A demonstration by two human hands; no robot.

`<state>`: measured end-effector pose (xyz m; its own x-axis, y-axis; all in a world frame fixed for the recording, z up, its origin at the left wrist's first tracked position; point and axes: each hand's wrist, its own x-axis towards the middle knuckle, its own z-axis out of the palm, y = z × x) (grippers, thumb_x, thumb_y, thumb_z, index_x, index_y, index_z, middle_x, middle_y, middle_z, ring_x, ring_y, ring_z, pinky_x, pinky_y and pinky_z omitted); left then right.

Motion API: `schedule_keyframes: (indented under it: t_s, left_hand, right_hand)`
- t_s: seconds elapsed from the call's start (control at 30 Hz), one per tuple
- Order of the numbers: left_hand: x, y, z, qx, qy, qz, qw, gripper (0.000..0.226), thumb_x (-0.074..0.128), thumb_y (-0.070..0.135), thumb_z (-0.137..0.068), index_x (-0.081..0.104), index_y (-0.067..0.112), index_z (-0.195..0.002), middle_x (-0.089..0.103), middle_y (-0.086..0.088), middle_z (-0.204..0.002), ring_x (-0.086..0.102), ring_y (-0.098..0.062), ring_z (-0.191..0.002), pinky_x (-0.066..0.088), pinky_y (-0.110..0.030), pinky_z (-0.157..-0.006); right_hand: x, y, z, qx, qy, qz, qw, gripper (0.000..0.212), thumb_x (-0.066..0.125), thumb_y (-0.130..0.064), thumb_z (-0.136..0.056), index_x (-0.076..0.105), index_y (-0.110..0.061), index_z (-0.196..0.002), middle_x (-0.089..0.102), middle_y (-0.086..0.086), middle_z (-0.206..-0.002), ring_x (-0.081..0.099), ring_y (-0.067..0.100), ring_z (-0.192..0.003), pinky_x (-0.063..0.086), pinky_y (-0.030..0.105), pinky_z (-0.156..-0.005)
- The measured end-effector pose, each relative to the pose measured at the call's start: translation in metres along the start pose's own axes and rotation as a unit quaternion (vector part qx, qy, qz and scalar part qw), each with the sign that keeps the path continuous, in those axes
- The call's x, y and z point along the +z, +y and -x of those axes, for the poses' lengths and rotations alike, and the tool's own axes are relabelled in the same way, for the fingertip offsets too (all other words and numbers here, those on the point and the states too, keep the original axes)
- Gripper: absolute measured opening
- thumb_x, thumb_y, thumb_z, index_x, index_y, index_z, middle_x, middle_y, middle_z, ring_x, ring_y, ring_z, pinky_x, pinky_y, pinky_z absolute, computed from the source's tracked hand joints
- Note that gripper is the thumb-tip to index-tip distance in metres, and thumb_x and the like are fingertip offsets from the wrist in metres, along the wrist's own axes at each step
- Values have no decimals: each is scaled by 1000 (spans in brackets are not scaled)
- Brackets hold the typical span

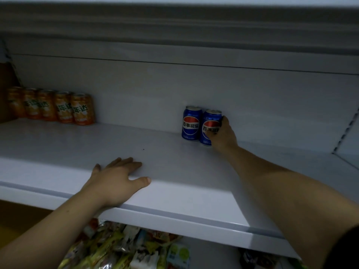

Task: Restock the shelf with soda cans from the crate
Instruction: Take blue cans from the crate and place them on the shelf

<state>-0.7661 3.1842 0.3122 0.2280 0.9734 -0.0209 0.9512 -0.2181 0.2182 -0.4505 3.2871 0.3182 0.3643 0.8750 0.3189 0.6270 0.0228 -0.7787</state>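
Two blue cola cans stand upright side by side at the back of a white shelf. My right hand is wrapped around the right-hand blue can, which touches the other blue can on its left. My left hand lies flat, palm down, on the shelf near its front edge, holding nothing. A row of several orange soda cans lines the back of the shelf at the far left. No crate is in view.
The shelf's white back panel rises behind the cans, and another shelf overhangs above. Below the shelf's front edge lies a heap of snack packets. A slotted upright stands at the right.
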Motion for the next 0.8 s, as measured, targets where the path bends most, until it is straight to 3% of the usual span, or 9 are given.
schedule_keyframes:
  t_s: [0.33,0.47,0.57,0.67,0.8]
  left_hand:
    - [0,-1,-1,3,0,8,1000,71,30,75,-84,23,43,-147,11,15,-159,7,-12,-147,3,-50,-118]
    - [-5,-1,-2,5,-18,12,1000,68,35,71,-86,23,43,-147,11,14,-159,8,-14,-147,2,-52,-117]
    - [-14,-6,-4,7,-33,82,996,70,48,68,-83,30,40,-145,16,11,-158,19,-16,-145,10,-44,-118]
    - [-29,-17,1,6,-10,149,989,70,61,55,-84,36,30,-145,24,5,-157,28,-17,-141,23,-28,-113]
    - [-47,-42,24,-26,12,150,988,70,61,50,-86,35,26,-146,26,4,-156,32,-17,-139,29,-24,-104]
  right_hand:
    - [4,-5,-6,22,-3,26,999,85,65,-33,-89,12,-18,-153,40,9,-148,46,28,-130,41,43,-105]
    - [-7,-24,0,35,-1,83,996,101,69,-41,-85,1,-14,-154,19,12,-158,28,31,-141,33,46,-111]
    - [-19,-58,6,-46,5,141,989,96,65,-45,-87,5,-13,-154,12,12,-160,17,31,-145,27,46,-115]
    - [-16,-100,19,-120,-57,161,978,84,58,-48,-90,15,-14,-153,21,11,-157,24,29,-142,28,44,-114]
    - [21,-153,52,-192,-160,172,953,80,54,-52,-92,16,-16,-153,24,9,-156,27,27,-140,28,38,-113]
